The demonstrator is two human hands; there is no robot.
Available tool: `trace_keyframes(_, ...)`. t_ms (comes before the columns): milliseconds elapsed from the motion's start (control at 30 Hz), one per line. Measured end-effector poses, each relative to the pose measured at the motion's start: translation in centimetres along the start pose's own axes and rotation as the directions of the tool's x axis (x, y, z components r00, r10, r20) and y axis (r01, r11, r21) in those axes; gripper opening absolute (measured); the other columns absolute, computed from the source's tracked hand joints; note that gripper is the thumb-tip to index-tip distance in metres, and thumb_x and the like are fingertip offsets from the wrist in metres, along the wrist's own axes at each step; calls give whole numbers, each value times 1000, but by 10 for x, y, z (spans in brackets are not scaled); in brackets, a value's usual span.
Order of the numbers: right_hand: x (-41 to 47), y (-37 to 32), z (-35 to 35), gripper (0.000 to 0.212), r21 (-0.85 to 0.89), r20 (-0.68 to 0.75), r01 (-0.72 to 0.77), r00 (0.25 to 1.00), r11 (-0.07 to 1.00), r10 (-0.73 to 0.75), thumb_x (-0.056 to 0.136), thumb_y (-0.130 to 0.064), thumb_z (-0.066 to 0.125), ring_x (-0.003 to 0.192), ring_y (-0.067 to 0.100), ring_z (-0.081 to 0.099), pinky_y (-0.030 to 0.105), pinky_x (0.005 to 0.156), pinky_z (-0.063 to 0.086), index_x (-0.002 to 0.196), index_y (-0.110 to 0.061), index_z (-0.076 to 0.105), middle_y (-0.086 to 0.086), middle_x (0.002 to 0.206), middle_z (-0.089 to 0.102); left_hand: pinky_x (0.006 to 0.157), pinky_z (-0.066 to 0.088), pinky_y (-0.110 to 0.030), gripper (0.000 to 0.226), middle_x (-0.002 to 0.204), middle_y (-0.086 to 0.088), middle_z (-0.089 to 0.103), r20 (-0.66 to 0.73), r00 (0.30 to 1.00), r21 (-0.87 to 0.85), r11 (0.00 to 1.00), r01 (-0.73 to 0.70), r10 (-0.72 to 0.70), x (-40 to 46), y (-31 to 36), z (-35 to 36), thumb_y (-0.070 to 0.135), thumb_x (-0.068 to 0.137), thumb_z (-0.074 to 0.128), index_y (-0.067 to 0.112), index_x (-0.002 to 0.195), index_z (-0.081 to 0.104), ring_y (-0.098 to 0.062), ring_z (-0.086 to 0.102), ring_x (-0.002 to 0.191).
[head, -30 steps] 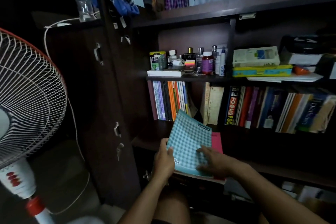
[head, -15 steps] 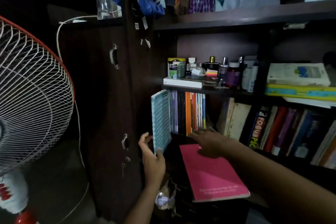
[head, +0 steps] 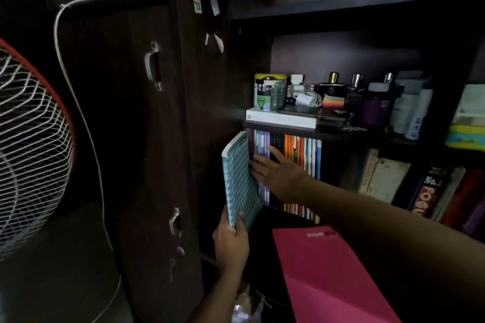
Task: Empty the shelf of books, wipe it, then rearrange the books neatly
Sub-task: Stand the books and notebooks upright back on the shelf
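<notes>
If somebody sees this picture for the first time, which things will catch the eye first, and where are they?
A bright pink notebook lies flat at the bottom centre. Just left of it, the left hand grips a teal checked notebook upright at the left end of the row of colourful upright books, against which the right hand presses flat. A white wire fan grille fills the left edge.

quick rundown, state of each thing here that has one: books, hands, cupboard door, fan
checked notebook: upright, tilted, at the left end of the row, not fully in
left hand: grips the checked notebook's bottom edge
right hand: fingers straight, pressing on the row of notebooks
row of notebooks: standing upright on the shelf
pink notebook: lying flat, closed, off the row
cupboard door: closed
fan: cannot tell if running
</notes>
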State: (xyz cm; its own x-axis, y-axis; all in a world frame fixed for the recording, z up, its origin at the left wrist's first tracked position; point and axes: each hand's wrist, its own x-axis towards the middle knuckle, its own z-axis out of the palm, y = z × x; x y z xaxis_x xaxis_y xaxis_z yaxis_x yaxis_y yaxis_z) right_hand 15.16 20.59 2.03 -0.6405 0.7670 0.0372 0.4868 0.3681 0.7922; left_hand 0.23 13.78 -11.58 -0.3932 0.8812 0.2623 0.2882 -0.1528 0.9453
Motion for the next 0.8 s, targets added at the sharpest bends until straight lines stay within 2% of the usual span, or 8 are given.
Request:
trace_keyframes(133, -3, 5, 29, 72, -148, 6, -58, 998, 987, 59, 104, -40, 34, 155, 30, -10, 66, 118, -4, 161, -15, -2, 11, 167, -11, 91, 56, -49, 38, 115, 6, 67, -6, 1000, -8, 1000, -21, 21, -1, -1, 0, 39, 102, 51, 28, 138, 56, -22, 60, 115)
trace_keyframes(267, -4, 0, 52, 85, -172, -45, -115, 993, 978, 108, 100, -47, 38, 153, 31, -17, 68, 116, -7, 158, -13, -13, 12, 166, -19, 92, 53, -42, 37, 119, 3, 65, -13, 1000, 51, 999, -4, 4, -2, 1, 2, 39, 103, 49, 28, 139, 54, -21, 53, 120)
trace_keyframes(367, -6, 0, 60, 88, -197, -63, -132, 991, 971, 122, 99, -53, 36, 152, 32, -20, 70, 113, -14, 158, -14, -17, 11, 164, -24, 91, 55, -43, 37, 116, 3, 66, 4, 1000, 35, 999, -14, 14, -2, 0, 2, 41, 102, 50, 30, 138, 55, -21, 59, 117)
trace_keyframes(467, -9, 2, 66, 91, -238, -78, -127, 991, 963, 111, 97, -62, 32, 152, 33, -19, 71, 112, -17, 157, -14, -17, 12, 163, -25, 77, 50, -26, 34, 113, 3, 66, 6, 1000, 27, 999, -18, 18, -4, 2, 1, 39, 103, 51, 27, 134, 58, -15, 63, 106)
trace_keyframes(600, -9, 4, 67, 91, -277, -59, -103, 994, 955, 90, 97, -67, 25, 151, 33, -24, 72, 109, -21, 156, -14, -20, 13, 161, -28, 67, 44, -14, 36, 115, 2, 65, 30, 999, 28, 999, -34, 34, -6, 2, 0, 42, 103, 50, 28, 135, 58, -4, 62, 95)
trace_keyframes(700, -11, 5, 64, 93, -284, -71, -91, 995, 954, 73, 96, -68, 27, 152, 34, -18, 74, 110, -18, 158, -11, -13, 16, 164, -21, 70, 47, -18, 37, 117, 2, 64, 21, 1000, 26, 1000, -17, 17, -4, 1, 0, 44, 102, 50, 29, 136, 57, -6, 62, 96)
trace_keyframes(800, -10, 3, 64, 100, -284, -113, -73, 993, 956, 43, 93, -69, 36, 154, 37, -2, 75, 113, -5, 159, -4, -1, 20, 166, -2, 84, 56, -35, 37, 115, 3, 65, 27, 999, 21, 999, -26, 25, -4, -1, 1, 47, 101, 50, 33, 134, 57, -12, 64, 104)
